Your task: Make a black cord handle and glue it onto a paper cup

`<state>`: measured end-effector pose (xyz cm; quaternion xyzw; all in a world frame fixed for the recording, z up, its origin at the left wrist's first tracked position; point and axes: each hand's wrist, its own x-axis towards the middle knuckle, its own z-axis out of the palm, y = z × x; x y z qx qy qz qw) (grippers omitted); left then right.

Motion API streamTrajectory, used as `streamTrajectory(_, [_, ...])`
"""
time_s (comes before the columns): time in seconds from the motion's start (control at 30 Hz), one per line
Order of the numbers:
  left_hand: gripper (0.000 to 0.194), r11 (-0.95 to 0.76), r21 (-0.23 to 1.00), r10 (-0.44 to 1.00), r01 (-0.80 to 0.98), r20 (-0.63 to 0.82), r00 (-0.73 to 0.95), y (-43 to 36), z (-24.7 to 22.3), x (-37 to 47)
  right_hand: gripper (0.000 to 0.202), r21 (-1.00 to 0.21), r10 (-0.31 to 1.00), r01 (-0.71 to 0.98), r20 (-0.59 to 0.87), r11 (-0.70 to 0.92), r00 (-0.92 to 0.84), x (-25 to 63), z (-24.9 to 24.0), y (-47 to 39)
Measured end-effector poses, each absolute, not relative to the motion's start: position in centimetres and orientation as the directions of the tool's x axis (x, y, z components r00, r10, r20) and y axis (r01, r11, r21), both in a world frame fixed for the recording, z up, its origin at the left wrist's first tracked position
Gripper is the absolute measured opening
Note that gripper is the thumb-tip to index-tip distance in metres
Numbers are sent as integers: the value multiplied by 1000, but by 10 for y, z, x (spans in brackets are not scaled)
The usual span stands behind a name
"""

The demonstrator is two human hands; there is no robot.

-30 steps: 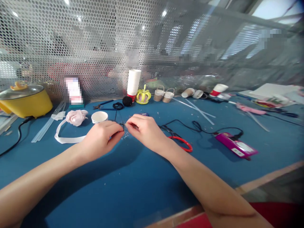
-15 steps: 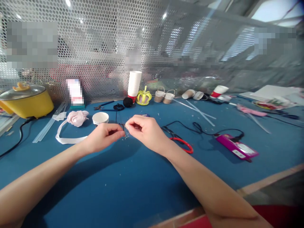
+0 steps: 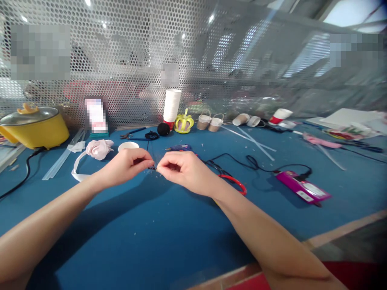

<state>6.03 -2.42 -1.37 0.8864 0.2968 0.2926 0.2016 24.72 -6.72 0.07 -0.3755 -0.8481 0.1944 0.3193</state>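
Since the left hand point(image 3: 131, 165) had risen slightly and the right hand point(image 3: 184, 171) had dipped, their fingertips sat nearly level, each pair pinched together on a black cord point(image 3: 153, 167) over the blue table point(image 3: 145, 225), seemingly steadying it from both sides. The cord looked thin, its visible stretch short.

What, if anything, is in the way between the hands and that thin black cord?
Nothing visible: the black cord lies right at the fingertips of the left hand and right hand. The white cup stands beyond the left hand, off to one side of the cord.
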Motion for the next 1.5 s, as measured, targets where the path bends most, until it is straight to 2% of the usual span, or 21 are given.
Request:
streamTrajectory(0.07, [25,-677,604,691,421,323,646,-25,-19,63,12,-625,809,518,399,584,-431,247,1,-66])
streamTrajectory(0.17, [27,-646,616,714,451,276,644,-32,-22,69,13,-558,805,586,480,588,-350,248,-3,-61])
streamTrajectory(0.23, [24,-701,539,686,467,333,646,-39,-20,71,15,-456,775,652,525,605,-351,249,-6,-58])
streamTrajectory(0.33, [18,-814,339,581,471,483,656,-45,-13,70,15,-345,758,702,488,624,-434,249,-9,-58])
streamTrajectory(0.43, [16,-861,250,503,443,548,669,-44,-5,65,14,-350,744,661,394,664,-539,248,-7,-62])
streamTrajectory(0.53, [18,-826,384,561,412,489,668,-34,-4,60,13,-495,738,559,323,665,-593,247,-1,-68])
streamTrajectory(0.67, [23,-661,658,677,362,313,666,-22,-16,61,11,-702,820,469,300,535,-487,247,3,-70])
streamTrajectory(0.73, [24,-595,725,705,345,266,657,-23,-24,65,11,-730,847,458,327,508,-419,248,1,-67])
streamTrajectory(0.8, [25,-566,749,725,345,253,640,-28,-28,71,11,-680,840,495,406,541,-360,248,-3,-62])
streamTrajectory(0.9, [22,-631,672,723,388,328,608,-40,-27,77,14,-501,774,613,540,611,-330,249,-8,-57])
streamTrajectory(1.0, [16,-770,461,636,442,494,593,-48,-19,76,15,-352,731,675,536,648,-423,250,-11,-55])
streamTrajectory(1.07, [16,-827,328,558,457,579,594,-47,-14,71,13,-315,716,664,487,678,-501,250,-10,-57])
streamTrajectory(1.13, [16,-846,277,523,456,598,607,-41,-10,66,12,-343,702,617,434,708,-564,250,-8,-59])
streamTrajectory(1.23, [17,-812,381,584,442,511,631,-30,-11,62,12,-482,719,539,378,691,-583,249,-3,-64])
streamTrajectory(1.37, [21,-686,589,695,427,357,624,-26,-20,65,11,-649,812,495,388,577,-436,249,-1,-64])
streamTrajectory(1.43, [23,-656,628,711,419,327,623,-30,-23,68,10,-656,826,501,431,564,-364,250,-2,-62])
streamTrajectory(1.5, [21,-684,600,693,416,357,626,-35,-23,70,11,-602,812,550,485,579,-324,250,-5,-59])
